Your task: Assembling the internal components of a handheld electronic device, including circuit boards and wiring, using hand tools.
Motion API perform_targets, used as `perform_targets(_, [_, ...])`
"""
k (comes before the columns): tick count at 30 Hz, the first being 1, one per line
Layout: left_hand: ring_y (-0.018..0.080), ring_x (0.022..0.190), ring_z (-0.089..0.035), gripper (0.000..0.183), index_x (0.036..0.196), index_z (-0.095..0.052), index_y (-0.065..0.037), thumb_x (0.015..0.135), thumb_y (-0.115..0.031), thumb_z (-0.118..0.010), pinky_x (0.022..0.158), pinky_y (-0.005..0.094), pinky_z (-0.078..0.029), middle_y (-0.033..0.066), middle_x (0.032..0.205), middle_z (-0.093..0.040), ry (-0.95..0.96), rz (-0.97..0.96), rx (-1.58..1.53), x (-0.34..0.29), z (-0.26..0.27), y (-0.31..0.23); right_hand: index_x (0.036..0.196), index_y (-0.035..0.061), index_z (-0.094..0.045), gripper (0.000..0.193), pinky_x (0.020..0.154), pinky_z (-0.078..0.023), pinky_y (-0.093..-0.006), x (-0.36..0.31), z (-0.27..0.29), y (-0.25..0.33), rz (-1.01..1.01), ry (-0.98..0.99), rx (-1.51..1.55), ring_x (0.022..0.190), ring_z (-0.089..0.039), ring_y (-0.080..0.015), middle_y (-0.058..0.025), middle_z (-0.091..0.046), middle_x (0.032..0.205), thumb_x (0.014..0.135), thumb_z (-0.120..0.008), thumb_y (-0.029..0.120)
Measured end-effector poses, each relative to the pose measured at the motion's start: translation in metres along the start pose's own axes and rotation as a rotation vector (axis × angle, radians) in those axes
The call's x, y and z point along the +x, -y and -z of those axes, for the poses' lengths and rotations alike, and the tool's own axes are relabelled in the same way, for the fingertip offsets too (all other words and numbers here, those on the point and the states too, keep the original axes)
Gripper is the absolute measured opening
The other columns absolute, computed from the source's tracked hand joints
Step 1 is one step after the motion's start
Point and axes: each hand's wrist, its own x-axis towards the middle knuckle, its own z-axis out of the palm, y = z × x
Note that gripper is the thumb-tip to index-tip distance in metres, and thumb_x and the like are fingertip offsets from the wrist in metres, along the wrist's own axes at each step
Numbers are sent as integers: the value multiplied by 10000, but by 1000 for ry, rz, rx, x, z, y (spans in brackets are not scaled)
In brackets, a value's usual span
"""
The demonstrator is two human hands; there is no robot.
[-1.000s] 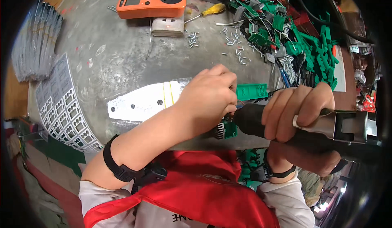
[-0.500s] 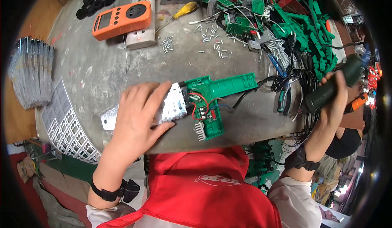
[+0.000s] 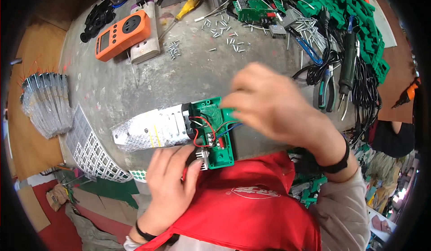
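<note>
A green plastic case half (image 3: 222, 157) lies open in front of me, with a circuit board, red and blue wires and a pale finned heat sink (image 3: 203, 159) in it. A silver, bubble-wrapped flat piece (image 3: 155, 127) joins its left side. My left hand (image 3: 173, 181) is at the near edge, fingers bent but apart, thumb by the heat sink. Over the right end of the case, my right hand (image 3: 271, 107) is smeared by motion and hides part of it; whether it holds anything is unclear. A dark green electric screwdriver (image 3: 348, 64) rests at the right among black cables.
An orange multimeter (image 3: 122, 35) leans on a power strip (image 3: 146, 51). Behind lie a yellow screwdriver (image 3: 187, 7), loose screws (image 3: 173, 49), circuit boards (image 3: 253, 10) and green casings (image 3: 359, 22). Pliers (image 3: 327, 89) lie right; wrapped pieces (image 3: 47, 105) and a label sheet (image 3: 94, 147) lie left.
My right hand has let go of the electric screwdriver and come left over the case. My left hand has slid off the wrapped piece to its near edge. The case now sits slightly lower left.
</note>
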Motion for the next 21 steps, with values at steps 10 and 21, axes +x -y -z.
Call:
perform_targets(10, [315,923,-564,408,1098,-659,-20,696,-22,-724,754,408,-487,126,1071,-602,27,-135,200,6,-20,-20,817,25,-650,129,750,-522,-472,27,-36,9,-235,93,321,864,-629,-344,-109,-640,920,785,-635,150])
perform_targets(21, [339,997,-584,469,1138,-622,41,683,-30,-715,826,426,-497,164,1160,-605,68,-190,378,7,-23,-23,833,55,-540,234,644,-490,-436,42,-32,17,-457,67,223,773,-630,-333,-99,-608,822,773,-733,174])
